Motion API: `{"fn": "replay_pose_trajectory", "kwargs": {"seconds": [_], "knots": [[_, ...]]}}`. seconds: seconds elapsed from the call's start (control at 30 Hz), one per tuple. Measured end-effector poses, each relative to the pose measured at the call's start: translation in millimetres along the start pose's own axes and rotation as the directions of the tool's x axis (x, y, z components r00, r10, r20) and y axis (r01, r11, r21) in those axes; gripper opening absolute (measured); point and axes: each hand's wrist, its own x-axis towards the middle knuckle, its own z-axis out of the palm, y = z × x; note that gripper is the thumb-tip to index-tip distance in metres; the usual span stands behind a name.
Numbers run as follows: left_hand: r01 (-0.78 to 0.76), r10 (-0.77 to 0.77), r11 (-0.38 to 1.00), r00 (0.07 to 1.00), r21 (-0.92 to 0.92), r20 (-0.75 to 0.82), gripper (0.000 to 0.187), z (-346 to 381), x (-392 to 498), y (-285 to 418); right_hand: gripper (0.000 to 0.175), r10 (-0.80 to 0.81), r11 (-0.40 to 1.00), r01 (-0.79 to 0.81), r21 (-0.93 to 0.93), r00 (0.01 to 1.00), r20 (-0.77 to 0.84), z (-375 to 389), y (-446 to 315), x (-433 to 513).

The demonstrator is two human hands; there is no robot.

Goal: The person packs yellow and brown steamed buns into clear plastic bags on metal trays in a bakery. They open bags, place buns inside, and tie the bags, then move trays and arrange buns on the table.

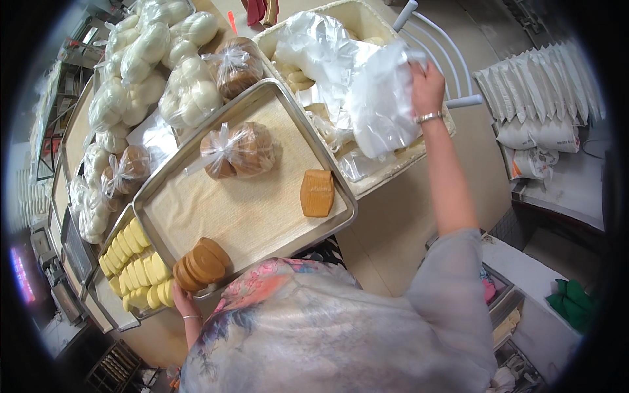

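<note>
My right hand (426,81) grips a thin clear plastic bag (385,103) above a foam box (413,157) at the top centre. My left hand (185,300), partly hidden, is at a row of brown buns (201,264) by the near left corner of a metal tray (346,216); its fingers lie behind them. On the tray's cloth liner rest a knotted plastic bag of brown buns (239,150) and, near the right edge, a single brown bun (317,193). More plastic sheeting (314,54) lies in the box, partly covering pale buns (297,77).
Knotted bags of white buns (191,93) and bagged brown buns (238,69) crowd the upper left. Yellow buns (142,272) fill a tray at the left. A white-railed chair (437,44) stands beyond the box; stacked white packages (535,88) lie at the right.
</note>
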Motion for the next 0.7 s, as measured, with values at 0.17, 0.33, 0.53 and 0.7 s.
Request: {"fn": "replay_pose_trajectory", "kwargs": {"seconds": [0.17,0.33,0.53,0.7], "knots": [[0.102,-0.100,0.970,0.995,-0.222,0.020,0.035,-1.3,-0.9,1.6,0.016,-0.016,0.965,-0.008,0.260,0.996,0.090,23.2,-57.0,46.4],[0.329,-0.379,0.701,0.923,-0.632,0.060,0.038,1.8,-5.3,6.4,0.025,-0.093,0.912,0.100,0.397,0.995,-0.038,45.0,-5.0,117.3],[0.302,-0.357,0.751,0.934,-0.587,0.023,0.041,3.8,-8.4,2.5,0.007,0.320,0.753,-0.263,0.603,0.947,0.013,67.8,125.4,130.1],[0.354,-0.411,0.676,0.909,-0.646,0.069,0.039,-1.4,-3.0,-2.2,0.018,0.189,0.887,-0.191,-0.421,0.981,-0.047,42.6,161.6,66.7]]}}
